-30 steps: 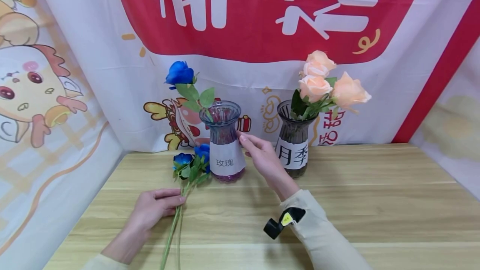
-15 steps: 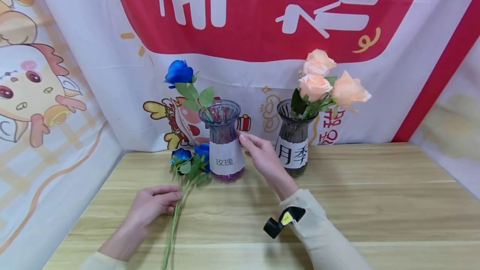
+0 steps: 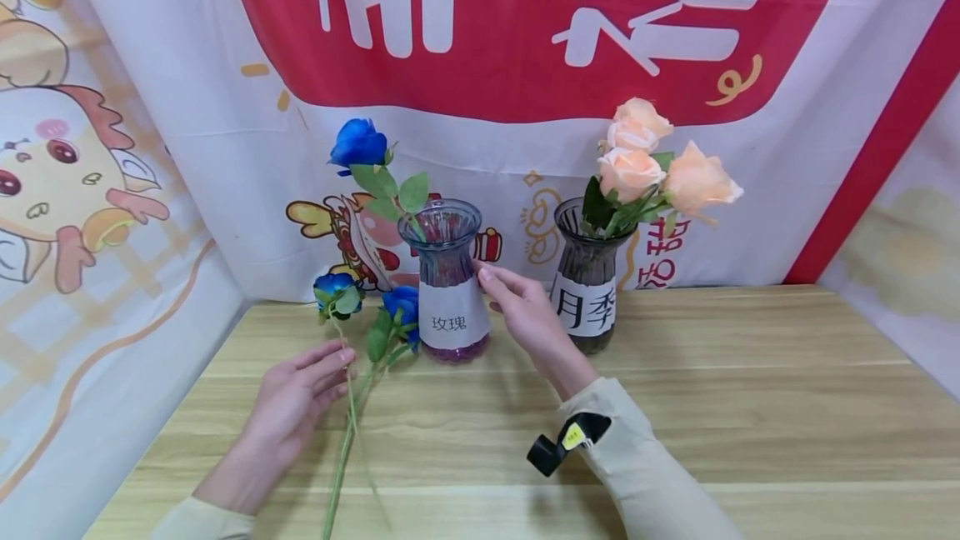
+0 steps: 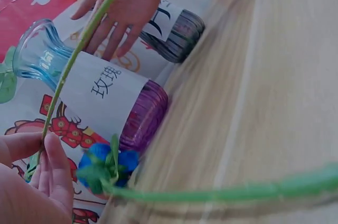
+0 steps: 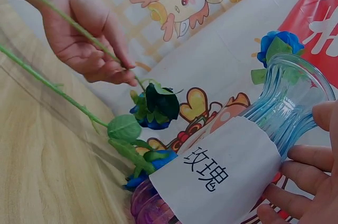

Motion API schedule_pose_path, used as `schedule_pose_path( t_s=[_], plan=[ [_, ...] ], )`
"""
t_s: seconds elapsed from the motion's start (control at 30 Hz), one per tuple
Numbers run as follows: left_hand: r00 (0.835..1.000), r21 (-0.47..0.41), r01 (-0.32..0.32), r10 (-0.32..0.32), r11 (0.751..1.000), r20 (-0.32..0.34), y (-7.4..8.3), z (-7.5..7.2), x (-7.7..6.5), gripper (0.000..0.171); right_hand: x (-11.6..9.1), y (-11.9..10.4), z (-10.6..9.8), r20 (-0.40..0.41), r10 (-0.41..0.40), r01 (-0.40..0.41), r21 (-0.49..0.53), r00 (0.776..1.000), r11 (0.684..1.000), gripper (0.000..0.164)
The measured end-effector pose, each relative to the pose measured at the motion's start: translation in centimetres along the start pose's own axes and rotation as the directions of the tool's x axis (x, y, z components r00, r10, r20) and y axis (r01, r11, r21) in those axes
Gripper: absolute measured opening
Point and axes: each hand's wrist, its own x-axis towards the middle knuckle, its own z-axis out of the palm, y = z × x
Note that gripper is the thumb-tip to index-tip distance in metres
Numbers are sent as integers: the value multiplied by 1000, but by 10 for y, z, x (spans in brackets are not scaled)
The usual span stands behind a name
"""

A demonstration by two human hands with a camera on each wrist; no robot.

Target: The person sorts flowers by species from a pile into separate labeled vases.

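Note:
My left hand (image 3: 291, 398) pinches the thin green stem of a blue rose (image 3: 337, 293) between thumb and fingers, just below the bloom; the stem slants across the left wrist view. Another blue rose (image 3: 402, 307) lies on the table, its bloom beside the foot of a blue-and-purple glass vase (image 3: 453, 319). That vase has a white paper label and holds one upright blue rose (image 3: 360, 146) leaning left. My right hand (image 3: 531, 322) rests against the vase's right side, fingers mostly straight and spread, as the left wrist view also shows.
To the right stands a dark glass vase (image 3: 587, 307) with a white label and several peach roses (image 3: 632, 175). A printed cloth backdrop (image 3: 495, 90) rises behind the wooden table (image 3: 750, 390). A black wrist camera (image 3: 558, 444) is strapped over the right sleeve.
My left hand has drawn one blue rose up and left, apart from the other, which stays on the table. The right hand has kept its place at the vase.

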Motion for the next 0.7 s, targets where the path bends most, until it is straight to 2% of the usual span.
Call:
schedule_pose_path(
  t_s=[0.13, 0.23, 0.47, 0.57, 0.7],
  plan=[
    [1000, -87, -27, 28, 996, 10, 6, 5, 0, 65, 0, 0, 0, -4, 0, 0, -3, 1000, 1000, 46],
    [999, -150, -48, 51, 988, 20, 10, 10, 0, 74, 1, 0, 0, -5, 3, -3, -2, 1000, 1000, 46],
    [997, -265, -80, 80, 961, -11, 16, 25, 2, 79, 1, 0, 0, -7, 5, -6, -4, 1000, 1000, 46],
    [994, -305, -107, 95, 946, -55, 21, 33, 5, 78, 0, 0, 0, -6, 6, -6, -3, 1000, 1000, 45],
    [983, -379, -164, 120, 911, -138, 32, 41, 9, 77, 0, -1, 0, -2, 8, -8, -1, 1000, 1000, 45]
  ],
)
